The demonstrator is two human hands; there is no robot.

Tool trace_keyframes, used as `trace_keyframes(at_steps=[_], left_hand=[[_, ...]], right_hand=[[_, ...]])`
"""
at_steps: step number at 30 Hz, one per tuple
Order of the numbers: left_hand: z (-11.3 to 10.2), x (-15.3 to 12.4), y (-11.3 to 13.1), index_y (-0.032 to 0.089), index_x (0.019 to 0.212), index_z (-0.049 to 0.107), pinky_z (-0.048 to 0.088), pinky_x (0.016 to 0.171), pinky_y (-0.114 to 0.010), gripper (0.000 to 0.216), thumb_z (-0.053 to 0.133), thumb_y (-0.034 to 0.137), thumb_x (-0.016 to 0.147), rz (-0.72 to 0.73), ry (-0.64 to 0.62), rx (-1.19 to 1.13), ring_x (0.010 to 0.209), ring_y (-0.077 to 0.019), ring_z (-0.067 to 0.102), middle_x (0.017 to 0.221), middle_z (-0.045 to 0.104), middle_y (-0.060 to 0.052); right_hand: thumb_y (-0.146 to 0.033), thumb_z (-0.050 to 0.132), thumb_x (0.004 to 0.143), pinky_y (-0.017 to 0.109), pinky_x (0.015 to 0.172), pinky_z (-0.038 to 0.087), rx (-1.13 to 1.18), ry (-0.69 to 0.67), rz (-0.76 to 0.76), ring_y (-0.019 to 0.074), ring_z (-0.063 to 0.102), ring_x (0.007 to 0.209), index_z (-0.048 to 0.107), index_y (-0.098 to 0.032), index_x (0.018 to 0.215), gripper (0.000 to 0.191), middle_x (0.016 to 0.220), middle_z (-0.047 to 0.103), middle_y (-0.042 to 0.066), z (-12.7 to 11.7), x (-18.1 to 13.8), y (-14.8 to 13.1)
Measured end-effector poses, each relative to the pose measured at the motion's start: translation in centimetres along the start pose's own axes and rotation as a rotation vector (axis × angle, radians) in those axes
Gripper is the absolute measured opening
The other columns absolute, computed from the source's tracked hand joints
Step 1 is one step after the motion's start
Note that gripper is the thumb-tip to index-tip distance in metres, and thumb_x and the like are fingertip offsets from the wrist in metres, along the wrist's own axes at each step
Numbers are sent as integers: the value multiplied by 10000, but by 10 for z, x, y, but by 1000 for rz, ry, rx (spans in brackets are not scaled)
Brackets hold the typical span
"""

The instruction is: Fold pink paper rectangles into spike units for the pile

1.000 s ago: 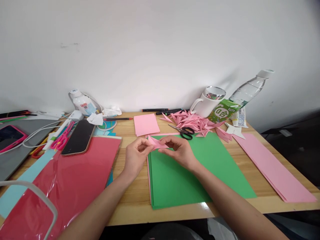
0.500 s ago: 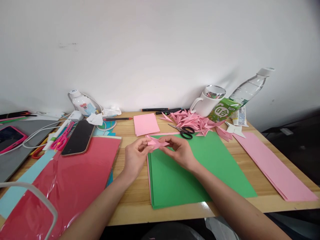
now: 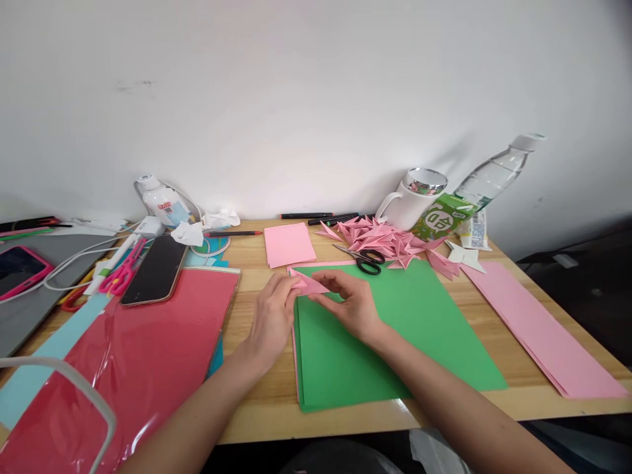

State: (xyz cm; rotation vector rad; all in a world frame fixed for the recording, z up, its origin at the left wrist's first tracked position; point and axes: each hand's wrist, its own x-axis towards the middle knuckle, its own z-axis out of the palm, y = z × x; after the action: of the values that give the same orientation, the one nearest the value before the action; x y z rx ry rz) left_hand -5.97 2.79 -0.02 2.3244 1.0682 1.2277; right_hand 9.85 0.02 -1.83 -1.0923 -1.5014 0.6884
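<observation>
Pink paper, folded into a small pointed piece [image 3: 309, 283], sits low over the far left corner of the green sheet [image 3: 395, 329]. The left hand [image 3: 274, 316] pinches its left end between thumb and curled fingers. The right hand [image 3: 348, 303] grips the right side, fingers bent close over it. This looks like a creasing step, with the paper pressed toward the sheet. A further fold would call for aligned edges and a firm press along the crease. Black-handled scissors [image 3: 365, 260] and a pile of folded pink pieces [image 3: 380, 238] lie just beyond.
</observation>
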Motion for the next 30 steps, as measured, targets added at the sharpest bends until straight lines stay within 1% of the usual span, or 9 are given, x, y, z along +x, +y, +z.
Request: trace_keyframes(at_steps=[4,8,11,13,17,21,24,27,30], left_hand=[[0,0,3,187,895,604,485,682,-280,146,498,103,838,4,24,-19,776,-150,582,832,586,-35],[0,1,3,194,819,632,478,780,-330,126,519,139,835,-19,57,-12,941,-191,568,979,549,-72],[-1,3,0,186,801,630,471,797,-320,171,484,107,841,-66,28,-40,986,-189,565,1001,561,-77],[-1,3,-1,186,792,621,467,783,-298,172,481,98,839,-100,-23,-74,948,-173,579,950,593,-59],[-3,5,0,183,771,585,442,680,-254,125,492,126,832,-184,-150,-136,751,-139,583,798,623,-17],[-3,7,3,178,766,571,405,640,-251,87,499,170,814,-300,-202,-193,694,-138,551,751,612,-9],[-4,9,5,167,768,569,392,587,-240,76,519,213,802,-441,-290,-388,636,-130,533,682,582,1],[-8,12,7,146,779,572,366,516,-221,163,574,309,794,-602,-408,-713,566,-109,510,644,560,0],[-12,16,8,129,764,582,335,491,-201,243,658,359,743,-761,-446,-1006,542,-80,493,651,552,-2]], right_hand=[[-311,698,728,322,701,578,-15,52,0,174,666,731,629,-174,937,259,852,701,51,1,0,-3],[-299,669,759,314,693,572,-28,4,-32,168,659,721,651,-182,904,187,839,702,48,-1,2,-8],[-288,667,763,313,710,565,-19,-32,-53,165,655,741,646,-191,945,207,872,696,47,-2,2,-8],[-269,666,766,311,712,560,-25,-43,-64,158,649,739,638,-196,967,216,877,691,44,-2,3,-7],[-222,645,782,295,689,547,-45,-42,-68,142,630,720,635,-204,949,168,852,682,35,-3,3,-8],[-223,638,782,289,680,540,37,-27,11,145,621,746,642,-194,907,129,847,669,41,-3,3,-12],[-257,655,766,299,694,533,139,-28,121,153,619,757,646,-185,895,148,837,660,41,-3,4,-13],[-298,665,759,303,702,523,315,-77,232,154,611,779,635,-186,962,234,892,651,46,-5,6,-13],[-299,702,724,294,705,515,480,-154,326,147,596,797,609,-196,1049,354,945,635,47,-7,9,-13]])
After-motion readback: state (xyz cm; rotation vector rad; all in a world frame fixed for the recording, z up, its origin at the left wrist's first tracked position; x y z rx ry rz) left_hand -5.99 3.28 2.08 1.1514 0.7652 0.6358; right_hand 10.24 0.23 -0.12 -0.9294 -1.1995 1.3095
